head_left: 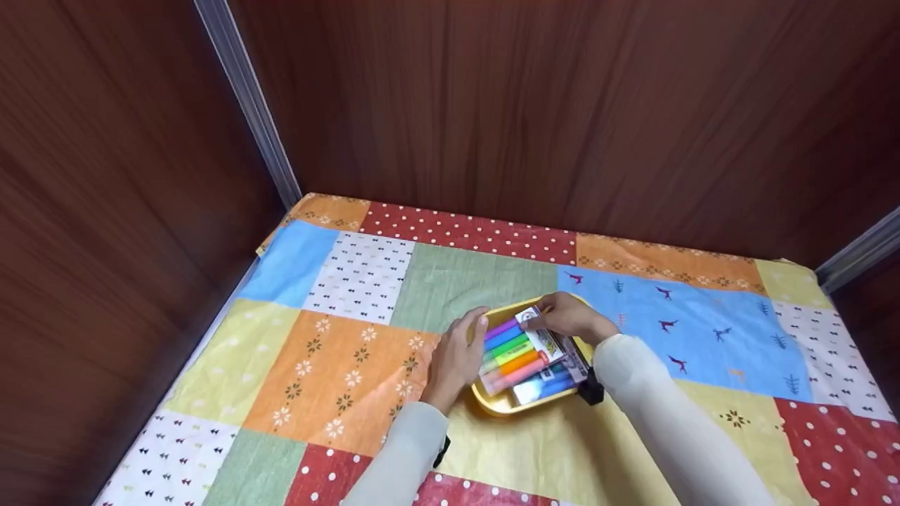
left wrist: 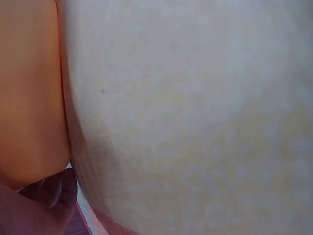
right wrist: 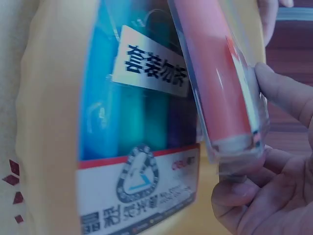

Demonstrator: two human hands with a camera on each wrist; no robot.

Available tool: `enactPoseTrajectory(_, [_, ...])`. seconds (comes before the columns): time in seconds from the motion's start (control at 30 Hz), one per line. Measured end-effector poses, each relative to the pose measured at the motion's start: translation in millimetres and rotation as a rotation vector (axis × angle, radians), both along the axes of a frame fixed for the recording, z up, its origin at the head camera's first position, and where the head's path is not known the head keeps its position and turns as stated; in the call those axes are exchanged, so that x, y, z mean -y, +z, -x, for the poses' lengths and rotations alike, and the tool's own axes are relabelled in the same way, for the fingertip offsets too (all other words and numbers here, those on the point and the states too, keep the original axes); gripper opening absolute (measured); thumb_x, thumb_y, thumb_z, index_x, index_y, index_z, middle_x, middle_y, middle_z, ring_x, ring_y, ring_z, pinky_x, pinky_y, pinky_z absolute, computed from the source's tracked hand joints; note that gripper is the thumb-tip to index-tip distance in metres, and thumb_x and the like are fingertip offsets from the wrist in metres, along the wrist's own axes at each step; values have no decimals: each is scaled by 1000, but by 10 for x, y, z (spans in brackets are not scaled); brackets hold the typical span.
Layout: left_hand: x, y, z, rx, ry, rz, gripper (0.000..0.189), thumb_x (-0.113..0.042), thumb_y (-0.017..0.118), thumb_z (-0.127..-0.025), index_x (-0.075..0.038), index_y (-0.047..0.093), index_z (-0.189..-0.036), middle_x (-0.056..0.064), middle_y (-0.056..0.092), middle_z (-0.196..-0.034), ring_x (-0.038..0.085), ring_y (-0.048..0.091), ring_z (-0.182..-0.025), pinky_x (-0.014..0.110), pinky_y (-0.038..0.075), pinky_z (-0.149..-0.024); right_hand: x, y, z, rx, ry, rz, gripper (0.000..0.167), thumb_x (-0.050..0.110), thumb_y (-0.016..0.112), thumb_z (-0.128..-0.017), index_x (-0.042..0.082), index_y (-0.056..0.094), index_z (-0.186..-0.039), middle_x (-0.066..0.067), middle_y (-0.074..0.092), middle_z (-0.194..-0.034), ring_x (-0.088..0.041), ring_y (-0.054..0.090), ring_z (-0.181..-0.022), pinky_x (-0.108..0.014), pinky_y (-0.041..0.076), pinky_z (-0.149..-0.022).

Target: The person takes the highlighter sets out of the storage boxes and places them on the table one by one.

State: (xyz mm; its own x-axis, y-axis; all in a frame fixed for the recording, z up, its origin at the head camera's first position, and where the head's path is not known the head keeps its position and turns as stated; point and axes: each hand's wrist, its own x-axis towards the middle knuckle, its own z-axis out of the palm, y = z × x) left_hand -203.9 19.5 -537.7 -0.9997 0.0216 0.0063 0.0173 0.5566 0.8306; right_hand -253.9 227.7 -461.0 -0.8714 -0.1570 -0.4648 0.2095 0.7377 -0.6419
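A yellow plastic basket (head_left: 497, 408) sits on the patterned cloth, with clear packs of highlighters inside. My left hand (head_left: 453, 358) grips the basket's left side, its fingers up at the rim; in the left wrist view the same hand (left wrist: 46, 210) curls at the basket's lower edge. At the far right of the basket, my right hand (head_left: 573, 318) pinches the end of the rainbow highlighter pack (head_left: 512, 349). Thumb and curled fingers of the right hand (right wrist: 279, 188) hold its clear end in the right wrist view. Beside it lies a blue-green highlighter pack (right wrist: 132, 115) with a white label.
A patchwork-print cloth (head_left: 337, 379) covers the table. Dark wood-grain panels (head_left: 450, 126) rise behind it and on the left, with a metal strip (head_left: 249, 98) at the left corner. Black bands sit near both wrists.
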Motion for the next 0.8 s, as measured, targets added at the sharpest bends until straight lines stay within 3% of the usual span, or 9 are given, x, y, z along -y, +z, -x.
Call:
enactPoseTrajectory(0.13, [7, -4, -5, 10, 1, -8, 51, -62, 31, -104, -38, 52, -144, 3, 61, -142, 31, 62, -125, 57, 47, -104, -11, 40, 4, 31, 30, 3, 43, 37, 74, -89, 7, 64, -118, -7, 69, -101, -14, 63, -84, -30, 53, -82])
enactPoseTrajectory(0.43, [43, -18, -15, -24, 10, 1, 47, -58, 32, -106, -39, 54, -142, 4, 65, -135, 31, 65, -119, 56, 50, -96, -36, 63, -19, 50, 105, 50, 49, 30, 73, -92, 11, 61, -135, -9, 73, -108, -14, 67, -85, -32, 54, -87])
enactPoseTrajectory(0.7, [30, -29, -18, -30, -6, -19, 48, -59, 30, -106, -39, 55, -142, 3, 64, -138, 32, 64, -123, 56, 51, -94, -82, 78, -40, 44, 150, 53, 23, 24, 71, -91, 3, 71, -102, 1, 69, -82, -9, 62, -70, -31, 54, -74])
enactPoseTrajectory(0.8, [15, -21, -16, -22, -8, -22, 51, -62, 27, -105, -40, 54, -143, 3, 64, -138, 32, 63, -123, 56, 50, -95, -113, 90, -47, 51, 140, 73, 23, 25, 71, -91, 4, 71, -102, 2, 69, -80, -9, 62, -69, -31, 54, -73])
